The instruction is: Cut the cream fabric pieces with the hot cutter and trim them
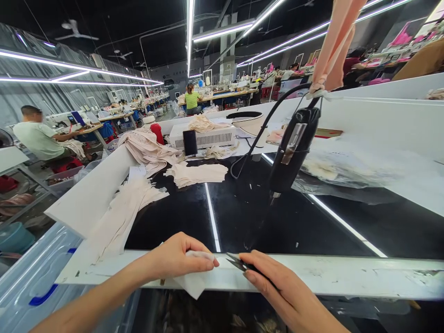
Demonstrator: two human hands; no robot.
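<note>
From my seat, the left hand's (180, 258) grip pinches white cloth (193, 286) at the surface's (173, 226) near edge; the right hand (282, 286) grips scissors (236, 263), just beside. I judge this piece unfinished; the stacked pieces (197, 174), I can't tell.

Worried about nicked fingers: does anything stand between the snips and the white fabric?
Yes: the fingertips of the left hand, pinching the white fabric, lie between it and the snips in the right hand; nothing else visible does.
</note>
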